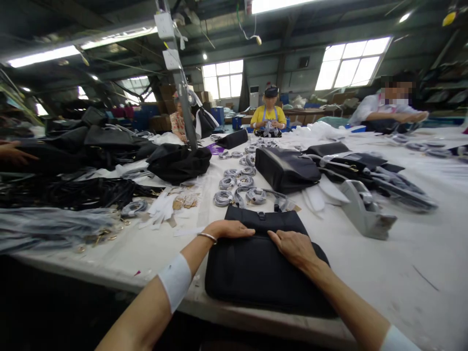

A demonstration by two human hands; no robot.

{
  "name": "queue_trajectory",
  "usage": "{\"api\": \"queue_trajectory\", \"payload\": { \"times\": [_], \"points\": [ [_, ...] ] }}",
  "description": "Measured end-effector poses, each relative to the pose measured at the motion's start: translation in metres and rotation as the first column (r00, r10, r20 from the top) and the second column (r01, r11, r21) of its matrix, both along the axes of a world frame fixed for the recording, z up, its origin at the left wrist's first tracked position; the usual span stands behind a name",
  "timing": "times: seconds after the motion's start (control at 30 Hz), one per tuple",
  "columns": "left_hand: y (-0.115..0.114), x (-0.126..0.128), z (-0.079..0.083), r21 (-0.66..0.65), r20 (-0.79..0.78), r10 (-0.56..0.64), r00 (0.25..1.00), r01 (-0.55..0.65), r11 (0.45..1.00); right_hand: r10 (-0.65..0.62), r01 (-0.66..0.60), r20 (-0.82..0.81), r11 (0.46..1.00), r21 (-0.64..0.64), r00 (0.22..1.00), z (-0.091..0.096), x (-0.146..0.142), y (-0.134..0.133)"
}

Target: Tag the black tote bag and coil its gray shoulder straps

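A black handbag point(266, 282) lies flat before me at the table's front edge, its flap with a small buckle tab towards the far side. My left hand point(230, 229) rests on its upper left part, fingers stretched out along the crease. On the right of the same crease is my right hand point(295, 247), its fingers bent in and gripping the bag's material; some fingertips are hidden. Just beyond the bag lie grey wrapped straps in coils point(256, 196). Another black bag point(287, 168) stands farther back.
A grey tape dispenser point(365, 209) stands at right, near wrapped black bags and straps point(395, 183). Black bags point(179, 163) and dark straps point(84, 192) pile up at left, with paper tags point(186, 201). A metal post point(185, 97) rises beyond. Several co-workers sit or stand around the table.
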State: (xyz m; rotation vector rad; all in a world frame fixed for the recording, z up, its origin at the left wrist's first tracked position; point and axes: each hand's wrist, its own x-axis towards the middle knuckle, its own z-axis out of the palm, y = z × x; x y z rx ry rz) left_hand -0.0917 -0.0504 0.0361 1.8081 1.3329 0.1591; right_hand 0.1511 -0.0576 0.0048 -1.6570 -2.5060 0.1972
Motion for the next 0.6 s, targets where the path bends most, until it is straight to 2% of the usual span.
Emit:
{"api": "queue_trajectory", "payload": {
  "times": [0.1, 0.17, 0.23, 0.33, 0.43, 0.53, 0.6],
  "points": [
    [-0.020, -0.029, 0.006, -0.112, -0.046, 0.020, 0.999, -0.025, 0.993, -0.057, 0.024, -0.204, 0.987, -0.160, 0.977, 0.004, 0.016, 0.014],
    [-0.035, -0.046, 0.008, -0.209, 0.046, 0.133, 0.990, -0.120, 0.971, -0.088, 0.010, -0.305, 0.969, -0.248, 0.948, 0.009, 0.037, 0.025],
    [-0.043, -0.057, 0.002, -0.248, 0.104, 0.220, 0.970, -0.189, 0.950, -0.120, 0.003, -0.356, 0.950, -0.313, 0.927, 0.012, 0.063, 0.032],
    [-0.046, -0.058, -0.016, -0.168, 0.135, 0.291, 0.947, -0.267, 0.949, -0.201, 0.019, -0.430, 0.921, -0.390, 0.880, 0.007, 0.094, 0.025],
    [-0.046, -0.047, -0.032, -0.009, 0.088, 0.374, 0.923, -0.375, 0.927, -0.288, 0.102, -0.493, 0.923, -0.371, 0.821, -0.008, 0.100, 0.006],
    [-0.053, -0.036, -0.037, 0.226, 0.011, 0.490, 0.872, -0.480, 0.848, -0.355, 0.242, -0.532, 0.931, -0.273, 0.769, -0.019, 0.088, -0.009],
    [-0.060, -0.030, -0.033, 0.346, -0.069, 0.560, 0.826, -0.507, 0.790, -0.367, 0.307, -0.482, 0.930, -0.200, 0.796, -0.019, 0.080, -0.011]
  ]
}}
